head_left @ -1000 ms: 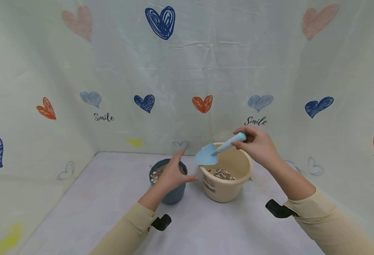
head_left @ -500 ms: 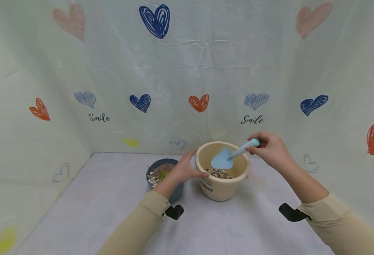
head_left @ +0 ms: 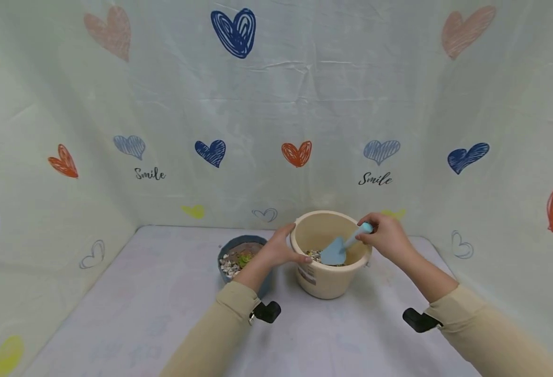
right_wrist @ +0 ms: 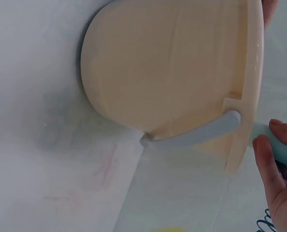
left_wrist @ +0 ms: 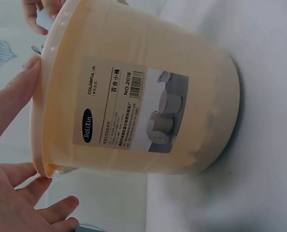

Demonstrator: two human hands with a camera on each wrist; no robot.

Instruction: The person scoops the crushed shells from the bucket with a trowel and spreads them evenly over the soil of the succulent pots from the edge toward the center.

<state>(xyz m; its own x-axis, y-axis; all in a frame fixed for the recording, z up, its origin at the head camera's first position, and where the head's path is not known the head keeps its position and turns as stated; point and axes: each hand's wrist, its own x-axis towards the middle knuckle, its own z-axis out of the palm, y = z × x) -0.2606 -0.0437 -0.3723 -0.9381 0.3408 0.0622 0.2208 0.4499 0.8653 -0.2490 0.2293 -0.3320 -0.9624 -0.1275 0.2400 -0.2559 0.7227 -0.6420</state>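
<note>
A cream plastic bucket [head_left: 325,285] stands on the table with gravel [head_left: 313,255] in its bottom. My left hand [head_left: 283,248] holds the bucket's rim on its left side; in the left wrist view the thumb lies on the rim and the fingertips are at its far part. My right hand [head_left: 385,234] pinches the handle of a light blue trowel [head_left: 335,252], whose blade is down inside the bucket at the gravel. In the right wrist view the trowel's handle [right_wrist: 281,147] shows between thumb and fingers beyond the rim, the blade hidden by the bucket wall.
Left of the bucket, partly behind my left forearm, stands a blue-grey pot [head_left: 226,246] with pebbles and a small green plant [head_left: 244,258]. The bucket's grey carrying handle [right_wrist: 196,135] hangs down its right side. A curtain with hearts [head_left: 296,153] rises behind the table [head_left: 163,293].
My left hand has moved right, from over the pot to the bucket's rim. The trowel, first held above the rim, has gone right and then down into the bucket.
</note>
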